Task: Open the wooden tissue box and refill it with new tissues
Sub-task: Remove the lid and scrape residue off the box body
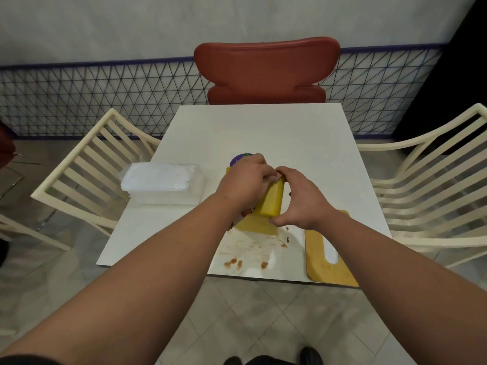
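Item: wooden tissue box (271,204), table centre, lid (320,255) off at 4 o'clock. My left hand (243,184) & right hand (300,200) curl round its top/side. Rigid, light, prob. smooth; grip by edges. Tissue pack (160,181) at 9 o'clock: soft, squashy.

red chair (266,72), cream slatted chairs (87,167), table (258,127)

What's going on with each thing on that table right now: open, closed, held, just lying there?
Wooden tissue box: lid off, gripped by both hands.
Lid: lying flat at the table's near right edge.
New tissues: still wrapped, lying untouched at the left.
Left hand: gripping the box.
Right hand: gripping the box.
Table: stained with brown smears near the front.
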Action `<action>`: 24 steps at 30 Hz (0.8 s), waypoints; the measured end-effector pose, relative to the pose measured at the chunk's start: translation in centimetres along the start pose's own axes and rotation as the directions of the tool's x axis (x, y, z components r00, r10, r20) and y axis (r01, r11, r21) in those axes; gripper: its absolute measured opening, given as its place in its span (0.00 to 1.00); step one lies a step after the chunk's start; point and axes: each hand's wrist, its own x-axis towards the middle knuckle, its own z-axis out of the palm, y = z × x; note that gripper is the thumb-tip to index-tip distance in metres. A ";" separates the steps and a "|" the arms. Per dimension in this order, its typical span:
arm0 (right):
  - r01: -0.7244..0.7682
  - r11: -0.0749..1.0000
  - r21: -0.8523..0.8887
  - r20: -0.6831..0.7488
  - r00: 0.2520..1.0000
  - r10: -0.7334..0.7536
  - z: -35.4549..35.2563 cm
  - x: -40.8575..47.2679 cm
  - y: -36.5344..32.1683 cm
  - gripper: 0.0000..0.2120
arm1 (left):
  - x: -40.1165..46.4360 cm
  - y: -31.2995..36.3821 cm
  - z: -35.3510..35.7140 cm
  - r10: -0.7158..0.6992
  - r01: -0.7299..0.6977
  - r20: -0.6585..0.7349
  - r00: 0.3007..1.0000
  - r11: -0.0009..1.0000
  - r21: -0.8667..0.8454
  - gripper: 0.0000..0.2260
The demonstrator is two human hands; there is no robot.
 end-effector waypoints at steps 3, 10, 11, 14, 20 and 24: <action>0.004 1.000 -0.010 0.000 1.000 -0.004 -0.1 0.0 -0.1 0.50 | -0.8 0.4 0.6 -0.015 0.016 -0.064 0.998 1.000 0.006 0.12; -0.003 1.000 -0.024 -0.006 1.000 0.003 0.0 -0.1 -0.2 0.49 | -2.6 0.0 0.9 0.119 -0.120 -0.054 0.991 0.993 -0.005 0.09; -0.011 1.000 -0.028 -0.005 1.000 0.011 0.0 -0.1 -0.3 0.50 | -2.2 -0.4 0.6 0.037 -0.039 -0.090 0.995 0.999 -0.018 0.09; -0.009 0.999 -0.053 0.009 1.000 0.009 -0.1 -0.2 -0.5 0.51 | -2.0 -2.0 -0.2 -0.126 0.121 -0.168 0.978 0.992 -0.040 0.10; -0.002 0.993 -0.114 0.033 0.999 0.006 -0.5 -0.3 -1.0 0.51 | -3.6 -5.2 -1.2 -0.331 0.321 -0.270 0.904 0.944 -0.084 0.11; 0.012 0.972 -0.235 0.134 0.991 0.020 -1.3 0.0 -1.6 0.58 | -4.7 -6.3 -1.0 -0.380 0.354 -0.274 0.884 0.925 -0.139 0.10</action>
